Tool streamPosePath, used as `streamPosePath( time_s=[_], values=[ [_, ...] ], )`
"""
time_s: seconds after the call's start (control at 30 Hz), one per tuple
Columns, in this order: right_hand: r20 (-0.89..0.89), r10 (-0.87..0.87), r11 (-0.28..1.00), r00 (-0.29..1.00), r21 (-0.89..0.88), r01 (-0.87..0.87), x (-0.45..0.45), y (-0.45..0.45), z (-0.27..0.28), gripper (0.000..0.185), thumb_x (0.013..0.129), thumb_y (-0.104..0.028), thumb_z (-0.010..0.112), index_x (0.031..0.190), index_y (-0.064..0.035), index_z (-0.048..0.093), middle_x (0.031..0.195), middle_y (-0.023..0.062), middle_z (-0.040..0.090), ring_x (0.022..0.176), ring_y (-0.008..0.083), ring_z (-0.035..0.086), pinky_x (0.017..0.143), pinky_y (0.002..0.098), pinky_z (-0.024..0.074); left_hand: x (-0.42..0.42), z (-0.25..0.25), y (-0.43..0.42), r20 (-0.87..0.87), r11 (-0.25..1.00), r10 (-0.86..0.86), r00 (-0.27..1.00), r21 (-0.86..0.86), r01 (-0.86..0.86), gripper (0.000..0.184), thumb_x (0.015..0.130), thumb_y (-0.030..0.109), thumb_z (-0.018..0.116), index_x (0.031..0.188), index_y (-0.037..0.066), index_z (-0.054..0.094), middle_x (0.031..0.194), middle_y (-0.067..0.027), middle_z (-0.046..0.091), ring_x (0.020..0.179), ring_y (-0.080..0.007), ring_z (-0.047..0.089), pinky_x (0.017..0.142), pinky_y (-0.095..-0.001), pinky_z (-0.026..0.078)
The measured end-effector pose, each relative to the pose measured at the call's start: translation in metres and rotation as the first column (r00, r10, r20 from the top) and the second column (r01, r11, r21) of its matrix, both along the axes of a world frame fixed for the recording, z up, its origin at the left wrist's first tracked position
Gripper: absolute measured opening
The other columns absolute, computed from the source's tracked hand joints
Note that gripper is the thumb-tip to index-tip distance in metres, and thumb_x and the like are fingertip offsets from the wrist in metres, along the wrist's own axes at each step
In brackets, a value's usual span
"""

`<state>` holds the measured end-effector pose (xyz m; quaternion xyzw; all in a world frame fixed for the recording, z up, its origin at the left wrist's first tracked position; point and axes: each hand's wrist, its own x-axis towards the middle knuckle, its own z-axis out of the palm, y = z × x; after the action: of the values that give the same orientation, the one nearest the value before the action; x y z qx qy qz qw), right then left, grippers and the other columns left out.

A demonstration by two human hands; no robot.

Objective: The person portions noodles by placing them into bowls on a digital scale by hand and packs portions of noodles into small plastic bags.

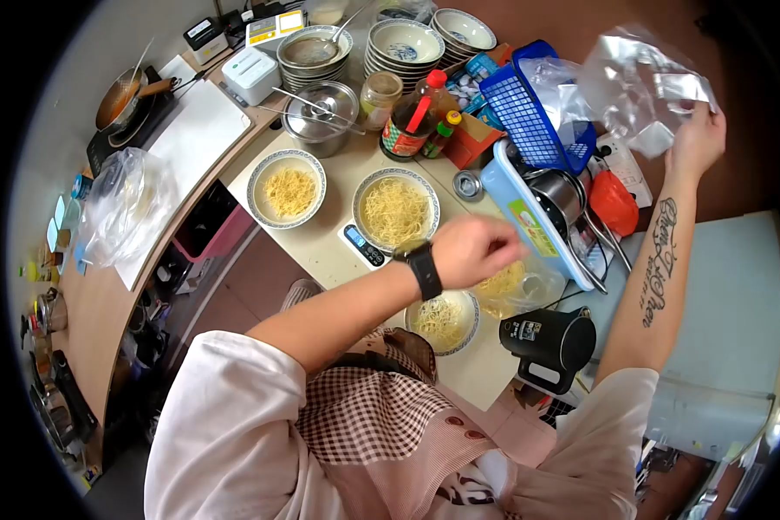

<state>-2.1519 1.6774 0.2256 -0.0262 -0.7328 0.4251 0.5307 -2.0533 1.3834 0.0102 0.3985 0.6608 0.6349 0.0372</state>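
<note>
My left hand (481, 250), with a black watch on its wrist, is curled closed above the worktable. Nothing shows in its fingers. Just beyond its underside lies a clear plastic bag (536, 290) with yellow noodles. My right hand (700, 139) is raised at the far right, gripping a crumpled clear plastic bag (637, 91). A patterned bowl of noodles (396, 208) stands by a small digital scale (364, 246); whether it rests on the scale is unclear. Another noodle bowl (287, 189) is to its left. A third (442, 322) is partly behind my left forearm.
A black kettle (548, 342) stands at the table's near right. Sauce bottles (410, 126), a lidded steel pot (321, 117) and stacked bowls (405, 45) line the back. Right of them are a blue basket (537, 108) and a light-blue bin (529, 212). A pan (120, 100) sits far left.
</note>
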Motion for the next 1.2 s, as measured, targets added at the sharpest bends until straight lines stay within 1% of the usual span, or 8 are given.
streamPosePath(
  time_s=[0.13,0.3,0.4,0.5,0.57,0.63,0.8,1.2],
  values=[
    [0.347,0.324,0.946,0.88,-0.134,-0.295,0.042,-0.034,-0.002,0.016,0.099,-0.008,0.054,0.109,0.0011,0.064,0.086,-0.0005,0.064,0.071,0.0025,0.056,0.06,0.0202,0.0464,-0.038,0.066,-0.007,-0.124,0.905,0.339,0.933,0.312,-0.288,0.021,0.086,0.014,0.073,0.103,0.005,0.067,0.099,-0.0089,0.065,0.091,-0.0245,0.062,0.075,-0.0348,0.05],
    [0.498,0.628,0.772,0.598,-0.298,-0.562,0.085,-0.081,-0.035,0.016,0.101,-0.008,0.054,0.107,0.0015,0.065,0.093,0.0027,0.07,0.08,0.0058,0.063,0.073,0.0211,0.0508,-0.079,0.097,-0.015,-0.359,0.847,0.508,0.783,0.375,-0.378,0.045,0.083,0.02,0.077,0.122,0.002,0.063,0.124,-0.0173,0.062,0.109,-0.031,0.061,0.092,-0.037,0.049],
    [0.578,0.663,0.734,0.475,-0.379,-0.564,0.094,-0.097,-0.059,0.013,0.097,-0.009,0.06,0.103,0.0016,0.066,0.087,-0.0008,0.066,0.075,0.0055,0.059,0.072,0.0228,0.0483,-0.083,0.087,-0.029,-0.098,0.989,-0.148,0.984,-0.037,0.145,0.027,0.082,0.02,0.075,0.1,0.0,0.07,0.095,-0.0155,0.072,0.089,-0.028,0.069,0.082,-0.0377,0.054],
    [0.722,0.365,0.923,0.588,-0.198,-0.33,0.098,-0.13,-0.091,0.014,0.093,-0.007,0.066,0.104,0.0012,0.064,0.076,-0.0042,0.056,0.071,0.0051,0.05,0.068,0.0247,0.0449,-0.068,0.049,-0.048,0.409,0.931,-0.33,0.851,-0.009,0.365,0.023,0.094,0.02,0.07,0.083,0.001,0.067,0.07,-0.0021,0.068,0.064,-0.0083,0.063,0.059,-0.0243,0.051],
    [0.53,0.061,0.956,0.846,0.212,-0.202,0.115,-0.146,-0.13,0.015,0.089,-0.005,0.068,0.101,0.0002,0.061,0.083,0.005,0.054,0.077,0.0153,0.052,0.075,0.0295,0.045,-0.055,0.012,-0.067,0.56,0.943,-0.291,0.776,0.03,0.332,0.025,0.096,0.024,0.07,0.083,0.004,0.066,0.073,0.0009,0.066,0.065,-0.0056,0.061,0.057,-0.0224,0.049],
    [0.343,0.019,0.953,0.939,0.279,-0.121,0.142,-0.166,-0.161,0.013,0.088,-0.003,0.067,0.096,0.0013,0.057,0.086,0.0082,0.054,0.08,0.0208,0.053,0.077,0.0316,0.0457,-0.042,-0.027,-0.084,0.626,0.964,-0.241,0.741,0.064,0.259,0.023,0.098,0.024,0.068,0.086,0.005,0.063,0.079,0.0029,0.066,0.071,-0.004,0.06,0.062,-0.0209,0.048],
    [0.723,0.437,0.9,0.535,-0.351,-0.26,0.177,-0.241,-0.235,0.016,0.094,-0.015,0.067,0.092,0.0004,0.063,0.081,0.0045,0.063,0.079,0.0118,0.057,0.076,0.0274,0.0474,0.004,-0.074,-0.114,0.848,0.962,-0.238,0.473,0.273,-0.005,0.009,0.095,0.008,0.067,0.101,0.003,0.062,0.089,-0.0032,0.07,0.085,-0.0095,0.067,0.08,-0.0249,0.056],
    [0.895,0.376,0.901,0.239,-0.294,-0.319,0.176,-0.285,-0.256,0.028,0.099,-0.02,0.06,0.087,0.0058,0.064,0.07,0.0145,0.06,0.068,0.0113,0.057,0.064,0.0322,0.0457,0.027,-0.107,-0.146,0.897,0.99,0.016,0.442,0.047,-0.132,0.022,0.097,0.022,0.068,0.093,0.001,0.07,0.087,-0.0017,0.069,0.076,-0.0085,0.062,0.072,-0.023,0.05]
  ],
)
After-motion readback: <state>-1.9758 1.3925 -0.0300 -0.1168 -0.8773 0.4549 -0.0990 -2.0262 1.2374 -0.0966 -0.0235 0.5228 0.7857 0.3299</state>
